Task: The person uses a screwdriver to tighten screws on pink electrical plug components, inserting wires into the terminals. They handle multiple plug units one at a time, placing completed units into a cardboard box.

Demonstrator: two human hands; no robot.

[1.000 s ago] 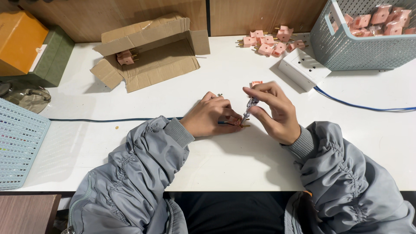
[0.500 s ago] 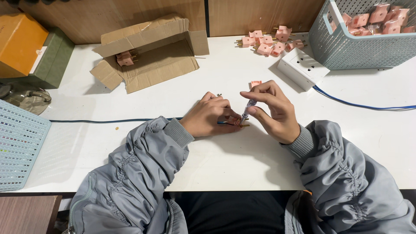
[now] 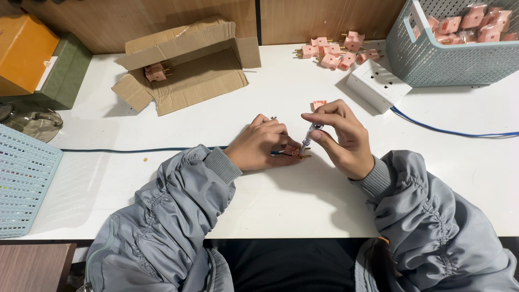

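Here the left hand pins a small pink plug (partly hidden) to the tabletop, while the right hand keeps a narrow grip on a slim screwdriver.

small plug part mostly hidden under left hand fingers

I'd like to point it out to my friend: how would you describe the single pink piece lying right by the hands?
Start at the white power strip on the white table, beside the blue-grey basket. Go toward the person's right hand: just above its fingertips lies one small pink plug part. It lies alone, apart from the pile of pink plug parts at the table's back edge.
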